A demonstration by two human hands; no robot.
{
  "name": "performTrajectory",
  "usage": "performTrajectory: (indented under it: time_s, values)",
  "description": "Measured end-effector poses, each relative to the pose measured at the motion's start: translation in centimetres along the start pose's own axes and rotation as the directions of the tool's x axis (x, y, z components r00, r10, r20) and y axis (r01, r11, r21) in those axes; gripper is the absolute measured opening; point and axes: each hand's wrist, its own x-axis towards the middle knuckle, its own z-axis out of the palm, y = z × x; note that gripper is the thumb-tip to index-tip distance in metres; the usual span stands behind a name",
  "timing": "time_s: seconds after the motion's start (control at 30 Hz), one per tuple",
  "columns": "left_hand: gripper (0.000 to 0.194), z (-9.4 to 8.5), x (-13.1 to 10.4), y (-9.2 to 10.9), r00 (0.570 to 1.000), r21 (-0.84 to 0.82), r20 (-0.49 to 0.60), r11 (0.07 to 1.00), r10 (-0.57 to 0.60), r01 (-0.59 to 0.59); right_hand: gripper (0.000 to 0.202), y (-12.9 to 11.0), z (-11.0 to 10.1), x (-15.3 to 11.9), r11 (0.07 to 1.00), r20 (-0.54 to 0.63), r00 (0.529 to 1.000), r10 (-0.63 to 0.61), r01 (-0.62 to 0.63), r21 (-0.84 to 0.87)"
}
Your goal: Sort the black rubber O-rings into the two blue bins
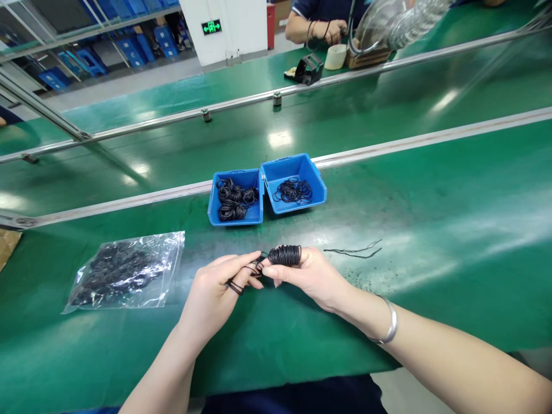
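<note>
Many black rings [284, 255] sit side by side around the fingers of my right hand [317, 278], whose thumb presses below them. A few more black loops [235, 286] hang on the fingers of my left hand [218, 287], which is closed around them, its fingertips meeting those of the right hand. Beyond the hands, a left blue bin [213, 215] holds bundles of black rings, and a right blue bin [319, 195] holds a looser pile. Thin black strands [353, 252] lie on the green table right of my right hand.
A clear plastic bag [172, 253] of black pieces lies at the left. Metal rails [172, 119] cross behind the bins. Across the bench are a person's hands [332, 33], a black holder [308, 70] and a white roll [335, 57].
</note>
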Motion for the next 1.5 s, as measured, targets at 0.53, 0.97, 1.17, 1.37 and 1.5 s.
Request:
performTrajectory:
  time_s: [0.53,0.97,1.17,1.37,1.5]
  values:
    - [0.022,-4.0,-1.0,-2.0,0.901,0.06,0.329,0.959,-0.282,0.278,0.02,-0.9,-0.7,0.3,0.964,-0.053,0.996,0.067,-0.051,0.26]
    - [0.024,-3.4,-0.4,-1.0,0.938,0.138,0.131,0.943,-0.321,0.304,0.028,-1.2,-0.6,0.5,0.987,-0.051,0.996,0.075,-0.067,0.144]
    - [0.021,-2.3,-0.3,-0.6,0.96,0.059,0.185,0.978,-0.209,0.202,0.025,-0.4,-0.6,0.3,0.998,-0.081,0.995,0.053,-0.051,0.034]
    - [0.022,-2.5,-0.2,-0.9,0.929,0.195,0.162,0.933,-0.334,0.302,0.029,-0.5,-0.5,0.3,0.999,-0.071,0.996,0.047,-0.047,0.008]
    - [0.018,-2.4,-0.1,-0.6,0.955,0.145,0.064,0.949,-0.29,0.279,0.03,-0.5,-0.5,0.3,0.999,-0.069,0.996,0.048,-0.048,0.0]
